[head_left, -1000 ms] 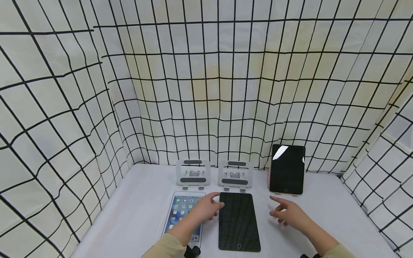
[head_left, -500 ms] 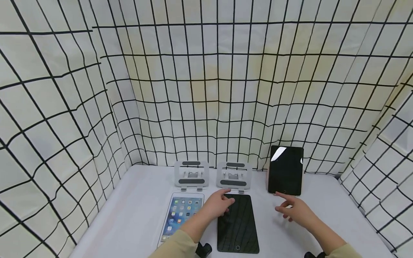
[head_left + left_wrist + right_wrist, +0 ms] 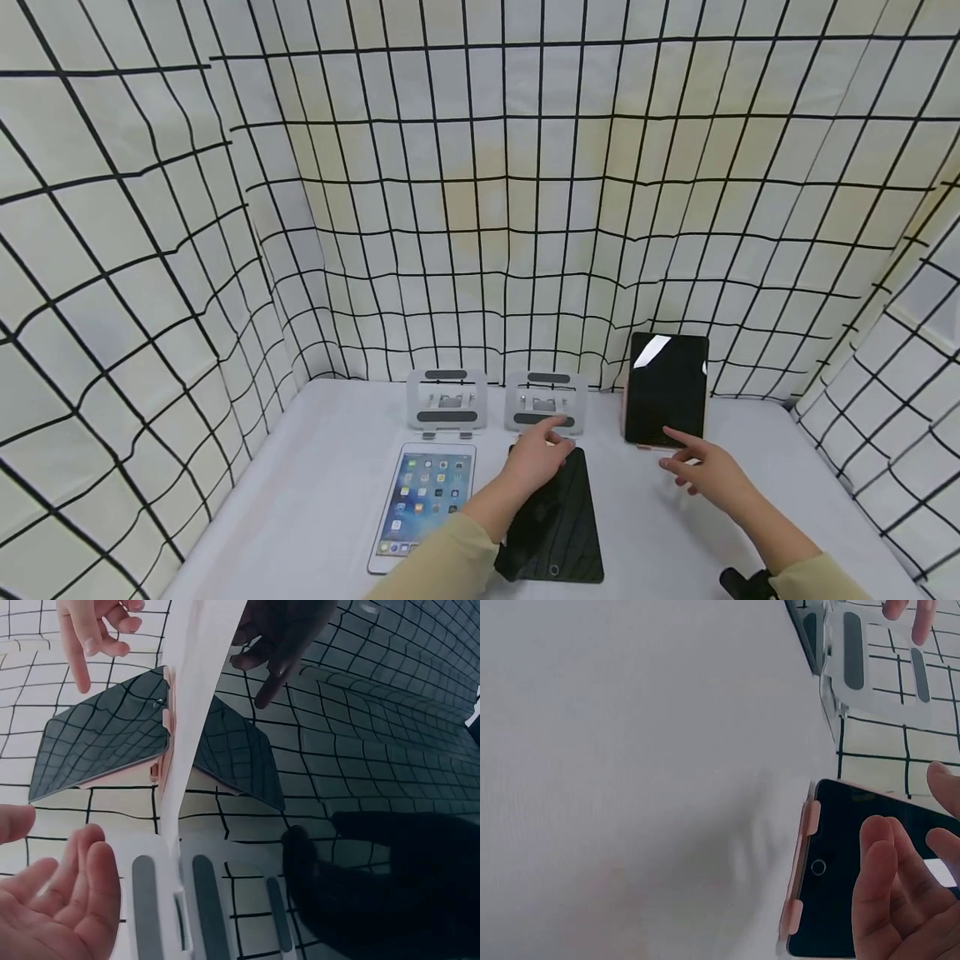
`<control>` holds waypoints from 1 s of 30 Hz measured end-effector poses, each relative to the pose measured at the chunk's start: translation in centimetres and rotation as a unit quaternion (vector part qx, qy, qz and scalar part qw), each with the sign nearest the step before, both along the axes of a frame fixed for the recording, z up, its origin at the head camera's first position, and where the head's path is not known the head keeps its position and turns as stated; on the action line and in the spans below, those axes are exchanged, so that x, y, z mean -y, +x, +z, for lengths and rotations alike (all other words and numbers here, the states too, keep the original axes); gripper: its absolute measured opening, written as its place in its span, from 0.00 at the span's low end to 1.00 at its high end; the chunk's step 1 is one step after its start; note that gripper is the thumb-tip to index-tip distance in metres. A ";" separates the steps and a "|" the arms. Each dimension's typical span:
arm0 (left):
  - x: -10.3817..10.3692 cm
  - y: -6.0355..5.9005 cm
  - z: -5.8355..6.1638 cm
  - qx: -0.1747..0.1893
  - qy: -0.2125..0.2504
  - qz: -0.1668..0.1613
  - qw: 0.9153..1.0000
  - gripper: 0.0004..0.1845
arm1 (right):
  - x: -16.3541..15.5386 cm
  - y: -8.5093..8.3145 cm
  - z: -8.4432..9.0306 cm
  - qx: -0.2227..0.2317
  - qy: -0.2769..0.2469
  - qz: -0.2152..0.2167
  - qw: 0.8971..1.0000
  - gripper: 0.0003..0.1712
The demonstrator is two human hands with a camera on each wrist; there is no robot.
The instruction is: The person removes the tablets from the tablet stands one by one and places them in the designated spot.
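My left hand (image 3: 537, 457) hovers over the far end of a black tablet (image 3: 573, 533) that lies flat with its screen dark. Its relaxed fingers (image 3: 103, 881) hold nothing and reach toward the right-hand clear tablet stand (image 3: 534, 398). A dark tablet (image 3: 666, 385) leans upright on a pink stand (image 3: 811, 819) at the back right. In front of it, my right hand (image 3: 708, 477) is in the air with its index finger extended and nothing held; I cannot tell whether it touches the screen. A white tablet (image 3: 429, 492) with a lit home screen lies at the left.
Another clear tablet stand (image 3: 447, 398) with grey pads is at the back left, beside the first. A white cloth covers the table (image 3: 285, 500). Grid-patterned curtains (image 3: 495, 192) enclose the back and sides.
My left hand has moved right and forward, from between the two flat tablets to over the black one's far end. The right hand has shifted slightly right and forward, toward the upright tablet.
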State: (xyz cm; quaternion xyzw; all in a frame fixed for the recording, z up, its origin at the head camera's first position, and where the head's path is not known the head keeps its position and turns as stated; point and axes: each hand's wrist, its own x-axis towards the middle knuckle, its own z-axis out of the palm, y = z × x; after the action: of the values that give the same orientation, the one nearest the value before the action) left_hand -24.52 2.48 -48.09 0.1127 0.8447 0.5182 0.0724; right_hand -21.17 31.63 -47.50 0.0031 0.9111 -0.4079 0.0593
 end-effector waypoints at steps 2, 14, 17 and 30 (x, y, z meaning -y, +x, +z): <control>-0.7 -0.3 -0.2 -0.005 -0.002 0.002 1.000 0.26 | -0.4 0.0 -0.1 0.000 -0.001 -0.004 1.000 0.44; -4.3 -1.4 -0.8 -0.030 -0.013 0.012 0.999 0.26 | -2.9 -0.7 -0.4 -0.052 0.057 -0.010 0.997 0.43; -5.0 -1.7 -1.0 -0.028 -0.011 0.020 0.999 0.27 | -3.5 -0.9 -0.8 -0.063 0.067 -0.008 0.996 0.43; -7.1 -3.2 -1.6 -0.013 -0.031 0.011 0.999 0.31 | -5.1 -2.1 -0.6 -0.091 0.084 -0.054 0.991 0.42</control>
State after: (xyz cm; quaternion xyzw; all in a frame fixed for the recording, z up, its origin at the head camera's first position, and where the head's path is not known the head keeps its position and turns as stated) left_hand -27.71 9.62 -49.64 0.1081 0.8626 0.4906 0.0594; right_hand -23.31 36.73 -48.12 0.0198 0.9421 -0.3315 -0.0464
